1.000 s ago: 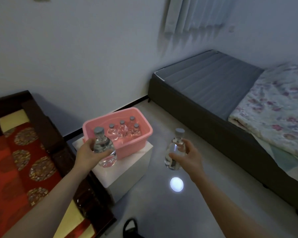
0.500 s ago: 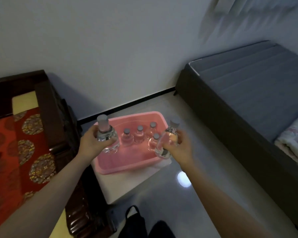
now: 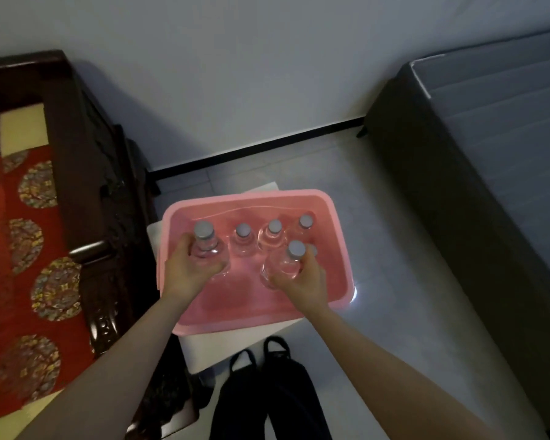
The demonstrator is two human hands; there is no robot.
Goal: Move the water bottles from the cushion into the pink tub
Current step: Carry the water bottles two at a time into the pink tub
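Note:
The pink tub (image 3: 337, 217) stands on a white box straight below me. My left hand (image 3: 188, 271) grips a clear water bottle (image 3: 205, 241) with a grey cap, held upright inside the tub's left part. My right hand (image 3: 302, 281) grips a second clear bottle (image 3: 286, 265), tilted slightly, inside the tub's right part. Three bottles (image 3: 269, 233) stand in a row along the tub's far side, and another cap peeks out behind my right hand. The red patterned cushion (image 3: 23, 249) lies at the left with no bottle showing on it.
The dark carved wooden bench frame (image 3: 89, 192) borders the cushion beside the tub. A dark bed base (image 3: 473, 173) fills the right. The white box (image 3: 235, 341) under the tub stands on the grey tiled floor. My dark trouser legs (image 3: 267, 392) are below.
Both hands moved forward and down, bringing the two bottles from in front of the tub into it. My view tilted down and came closer over the tub.

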